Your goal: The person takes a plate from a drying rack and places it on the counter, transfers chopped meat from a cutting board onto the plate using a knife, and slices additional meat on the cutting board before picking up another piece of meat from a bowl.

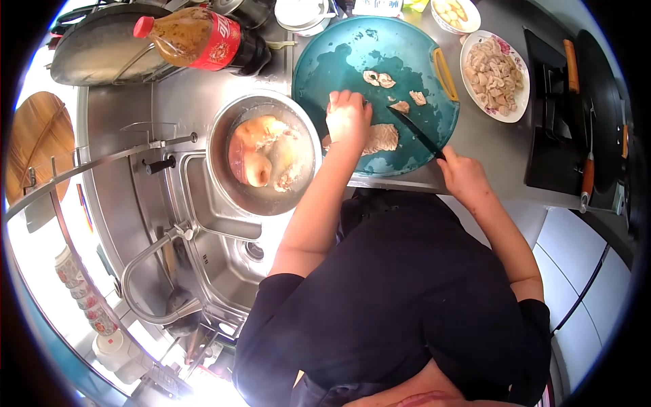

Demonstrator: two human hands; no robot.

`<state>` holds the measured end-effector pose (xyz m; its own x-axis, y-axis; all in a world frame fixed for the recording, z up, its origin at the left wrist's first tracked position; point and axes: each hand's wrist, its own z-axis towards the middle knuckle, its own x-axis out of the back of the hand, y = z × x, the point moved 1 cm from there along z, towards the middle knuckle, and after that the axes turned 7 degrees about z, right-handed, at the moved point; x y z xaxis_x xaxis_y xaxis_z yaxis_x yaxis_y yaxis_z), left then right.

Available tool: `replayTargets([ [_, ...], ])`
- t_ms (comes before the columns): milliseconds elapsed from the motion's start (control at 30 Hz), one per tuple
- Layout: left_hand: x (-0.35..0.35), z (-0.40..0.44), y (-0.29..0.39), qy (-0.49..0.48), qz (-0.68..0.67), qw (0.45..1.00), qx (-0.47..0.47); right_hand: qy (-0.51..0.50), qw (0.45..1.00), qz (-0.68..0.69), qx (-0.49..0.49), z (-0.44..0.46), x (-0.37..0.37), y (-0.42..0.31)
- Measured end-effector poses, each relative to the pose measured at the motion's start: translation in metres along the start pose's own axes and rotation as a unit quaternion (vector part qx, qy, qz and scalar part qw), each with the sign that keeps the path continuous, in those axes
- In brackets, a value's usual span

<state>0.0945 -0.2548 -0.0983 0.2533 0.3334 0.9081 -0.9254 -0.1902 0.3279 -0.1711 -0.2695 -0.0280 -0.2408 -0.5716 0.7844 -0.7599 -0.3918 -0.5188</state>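
Observation:
On a round green cutting board (339,61) lie a larger piece of pale meat (381,138) and several small cut pieces (385,80). My left hand (348,117) is over the board with its fingers bent, just above and left of the larger piece; what its fingers hold, if anything, is hidden. My right hand (465,176) is closed round the handle of a black knife (419,135) at the board's lower right edge. The blade slants up and left, its tip beside a small piece of meat (400,106).
A steel bowl (218,129) with large pieces of meat in liquid stands left, by the sink (224,271). At the right are a plate of cut meat (494,76) and the stove (553,149). An oil bottle (196,41) stands upper left, a small bowl (456,13) at the top.

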Motion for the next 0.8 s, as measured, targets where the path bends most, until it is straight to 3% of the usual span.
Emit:
replayTargets([
  [167, 0.001, 0.008, -0.001, -0.033, 0.039, 0.999, 0.007, 0.032, 0.999, 0.013, 0.017, -0.003, -0.010, 0.004],
  [233, 0.012, 0.010, -0.005, -0.087, -0.159, 0.975, 0.131, 0.033, 0.999, 0.018, 0.013, -0.002, -0.011, 0.006],
  [267, 0.026, 0.012, -0.003, -0.111, -0.255, 0.941, 0.191, 0.032, 0.999, 0.019, 0.012, -0.003, -0.012, 0.007],
  [300, 0.042, 0.012, 0.001, -0.169, -0.369, 0.870, 0.282, 0.031, 0.999, 0.020, 0.014, -0.002, -0.013, 0.008],
  [433, 0.071, -0.002, -0.008, -0.153, -0.624, 0.708, 0.293, 0.023, 0.999, 0.035, 0.004, 0.001, -0.014, 0.011],
  [567, 0.094, -0.019, -0.015, -0.106, -0.701, 0.653, 0.266, 0.020, 0.999, 0.030, 0.004, 0.002, -0.014, 0.013],
  [800, 0.123, -0.046, -0.025, -0.066, -0.727, 0.633, 0.258, 0.010, 1.000, 0.006, 0.017, 0.004, -0.014, 0.018],
])
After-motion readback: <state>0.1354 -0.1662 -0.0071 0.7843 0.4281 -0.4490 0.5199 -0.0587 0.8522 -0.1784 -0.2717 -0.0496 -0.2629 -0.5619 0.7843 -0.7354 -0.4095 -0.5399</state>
